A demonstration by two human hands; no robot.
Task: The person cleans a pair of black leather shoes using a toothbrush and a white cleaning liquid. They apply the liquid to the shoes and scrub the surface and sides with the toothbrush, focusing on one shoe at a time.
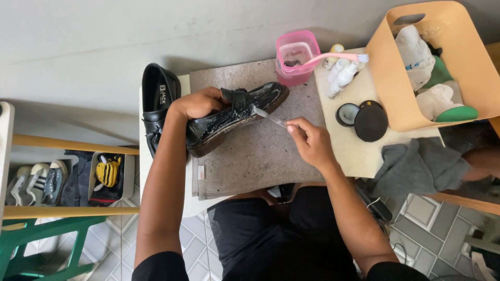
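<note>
My left hand (197, 103) grips a black leather shoe (237, 115), holding it tilted on its side over a grey mat (260, 156). The shoe's upper looks wet and foamy. My right hand (311, 141) pinches the clear handle of a small brush (268, 116), whose head touches the shoe's side near the middle. A second black shoe (157, 99) lies to the left of my left hand, its opening facing up.
A pink cup (296, 56) with a pink toothbrush (336, 56) stands at the mat's far edge. White bottles (342, 75), an open black polish tin and lid (364, 118), a grey cloth (416, 166) and a tan bin (388, 67) of supplies sit right. A shoe rack (62, 179) stands left.
</note>
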